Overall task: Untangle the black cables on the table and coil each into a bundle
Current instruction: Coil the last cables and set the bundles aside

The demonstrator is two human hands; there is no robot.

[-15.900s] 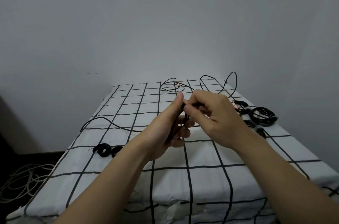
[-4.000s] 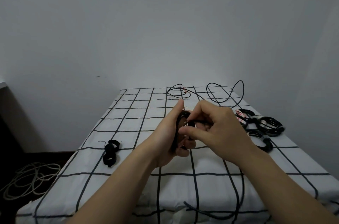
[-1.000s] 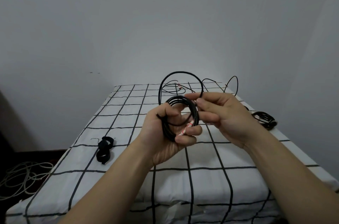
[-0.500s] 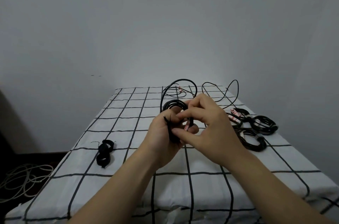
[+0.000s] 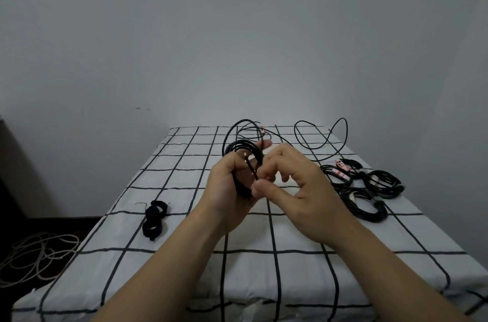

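**Q:** Where are your fingers?

**A:** My right hand (image 5: pixel 298 189) has thumb and forefinger pressed together on the lower end of a thin strand (image 5: pixel 251 170). Its other fingers curl loosely and hold nothing. My left hand (image 5: pixel 229 187) is wrapped round the near side of a black coil (image 5: pixel 247 148), with one fingertip poking out past the far rim.

**Q:** Which way does the coil lie from that pinch?

**A:** Just to the left, touching. The strand slants across the front of the coil, its pale tip up and left and its pinched end down and right. It is too thin for me to tell whether it is a tie or the cable's own tail.

**Q:** How does the coil sit?

**A:** It is upright above the table (image 5: pixel 184 255), the ring turned partly edge-on to me. Its long axis runs from my palm up and away. One looser loop (image 5: pixel 232 127) rises over it towards the far edge.

**Q:** What does the next move turn on?

**A:** I judge the strand must go round the band of turns, crossways to them. My right hand is nearer the free end, so it should wind while my left holds.

**Q:** And further out?

**A:** A loose cable (image 5: pixel 320 137) lies at the far right. Finished bundles (image 5: pixel 365 207) are on the right, and a small bundle (image 5: pixel 154 216) is on the left. Pale cables (image 5: pixel 34 253) lie on the floor.
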